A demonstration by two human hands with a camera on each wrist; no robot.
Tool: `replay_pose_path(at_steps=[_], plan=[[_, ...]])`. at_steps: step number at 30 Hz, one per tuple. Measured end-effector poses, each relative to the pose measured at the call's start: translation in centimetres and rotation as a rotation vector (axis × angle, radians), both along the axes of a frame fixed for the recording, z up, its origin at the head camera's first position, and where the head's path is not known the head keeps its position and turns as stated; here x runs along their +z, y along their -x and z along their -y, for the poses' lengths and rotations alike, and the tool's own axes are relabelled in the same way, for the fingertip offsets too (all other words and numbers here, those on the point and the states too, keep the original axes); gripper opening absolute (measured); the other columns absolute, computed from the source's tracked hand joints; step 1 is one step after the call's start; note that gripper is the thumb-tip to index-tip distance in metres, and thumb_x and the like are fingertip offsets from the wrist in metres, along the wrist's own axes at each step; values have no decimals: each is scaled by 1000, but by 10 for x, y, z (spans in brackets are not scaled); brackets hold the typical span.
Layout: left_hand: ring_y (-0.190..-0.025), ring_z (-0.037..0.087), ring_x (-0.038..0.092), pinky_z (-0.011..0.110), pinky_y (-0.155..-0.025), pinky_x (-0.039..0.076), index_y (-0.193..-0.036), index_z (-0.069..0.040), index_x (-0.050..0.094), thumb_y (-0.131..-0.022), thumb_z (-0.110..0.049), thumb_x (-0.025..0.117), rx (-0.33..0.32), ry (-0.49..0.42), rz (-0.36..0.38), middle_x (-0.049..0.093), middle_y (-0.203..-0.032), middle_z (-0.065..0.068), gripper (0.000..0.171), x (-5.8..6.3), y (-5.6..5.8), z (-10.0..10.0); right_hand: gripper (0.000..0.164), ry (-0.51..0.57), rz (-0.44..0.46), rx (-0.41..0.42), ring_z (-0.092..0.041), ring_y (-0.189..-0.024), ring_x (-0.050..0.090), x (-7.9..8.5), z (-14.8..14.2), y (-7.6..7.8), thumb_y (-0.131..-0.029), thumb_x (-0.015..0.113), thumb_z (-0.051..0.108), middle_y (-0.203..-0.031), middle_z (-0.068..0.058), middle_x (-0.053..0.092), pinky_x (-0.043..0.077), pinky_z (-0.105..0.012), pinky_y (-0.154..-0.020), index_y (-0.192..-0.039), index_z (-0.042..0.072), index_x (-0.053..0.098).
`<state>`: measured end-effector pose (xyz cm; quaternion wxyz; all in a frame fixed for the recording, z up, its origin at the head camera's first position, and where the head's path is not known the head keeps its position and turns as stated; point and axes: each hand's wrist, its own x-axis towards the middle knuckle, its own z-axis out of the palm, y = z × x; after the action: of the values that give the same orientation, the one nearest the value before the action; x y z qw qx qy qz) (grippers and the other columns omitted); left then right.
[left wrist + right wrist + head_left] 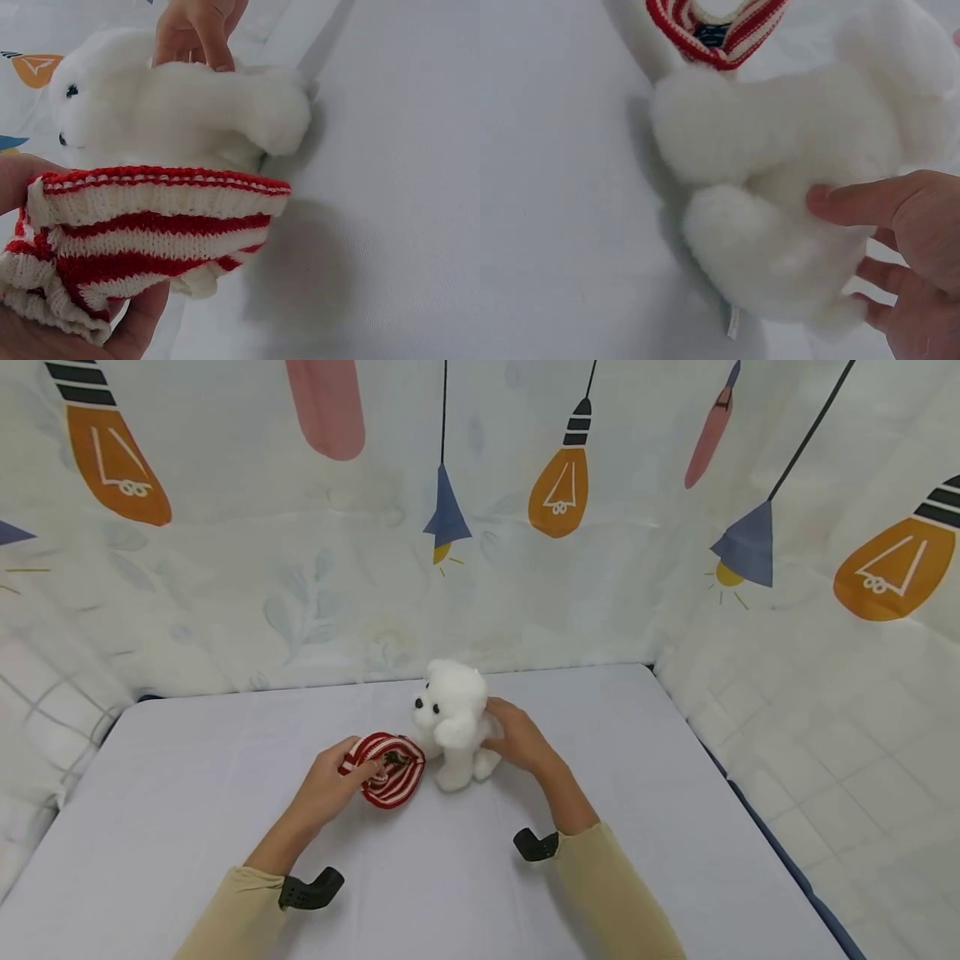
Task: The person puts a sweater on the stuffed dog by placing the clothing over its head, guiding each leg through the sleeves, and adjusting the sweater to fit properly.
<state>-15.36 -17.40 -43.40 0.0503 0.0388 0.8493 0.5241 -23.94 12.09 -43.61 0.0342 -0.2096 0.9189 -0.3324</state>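
A white plush bear [456, 714] stands on the table with its head turned to the left. My right hand [521, 739] grips it from the right side; in the right wrist view the thumb [840, 204] presses into its fur and the other fingers go behind the body. To the left, my left hand [333, 781] holds a small red-and-white striped knitted sweater [161, 232], thumb on the near side, fingers behind. The sweater's ribbed opening faces the bear, close by its front. A dark patch shows inside the sweater [686, 30]. A small white tag [733, 322] hangs from the bear.
A white-covered table [187, 802] spreads around both hands. Behind it hangs a pale curtain [360, 593] printed with bulbs and lamps, which also runs along both sides. Black wrist mounts [311, 891] stick out from both sleeves.
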Motion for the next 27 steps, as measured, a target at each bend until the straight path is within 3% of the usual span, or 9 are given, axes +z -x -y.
replay_pose_path(at_steps=[4,10,14,22,27], plan=[[-82,9,56,30,-71,52,-117,-5,57,-95,-29,60,-4,0,2,67,-102,13,33,-1,0,-1,71,67,27,-65,-24,-143,35,-1,1,-13,-85,74,15,-152,-4,41,30,-44,-116,-147,16,40],[-79,9,55,30,-69,51,-116,-5,57,-95,-30,60,10,14,-9,67,-99,12,32,0,1,-1,88,165,39,-63,-22,-143,33,-2,15,-30,-79,80,28,-153,-2,37,31,-47,-115,-151,18,30],[-81,10,56,30,-70,52,-115,-4,57,-95,-27,60,12,11,-4,67,-101,13,31,0,2,-2,92,231,-32,-150,-19,-139,39,-12,34,-35,-75,83,34,-148,-1,43,34,-46,-112,-149,18,32],[-85,12,58,28,-71,52,-117,-5,57,-95,-27,60,19,13,1,67,-103,12,31,-1,2,-3,78,236,-262,-407,-23,-120,51,-25,66,-36,-72,83,31,-125,-7,56,32,-59,-102,-136,9,44],[-87,12,59,28,-73,53,-119,-6,56,-95,-31,60,19,19,-1,66,-106,12,34,-3,1,-1,72,271,-304,-439,-26,-117,51,-26,71,-33,-73,81,26,-120,-11,56,34,-57,-100,-132,5,46]])
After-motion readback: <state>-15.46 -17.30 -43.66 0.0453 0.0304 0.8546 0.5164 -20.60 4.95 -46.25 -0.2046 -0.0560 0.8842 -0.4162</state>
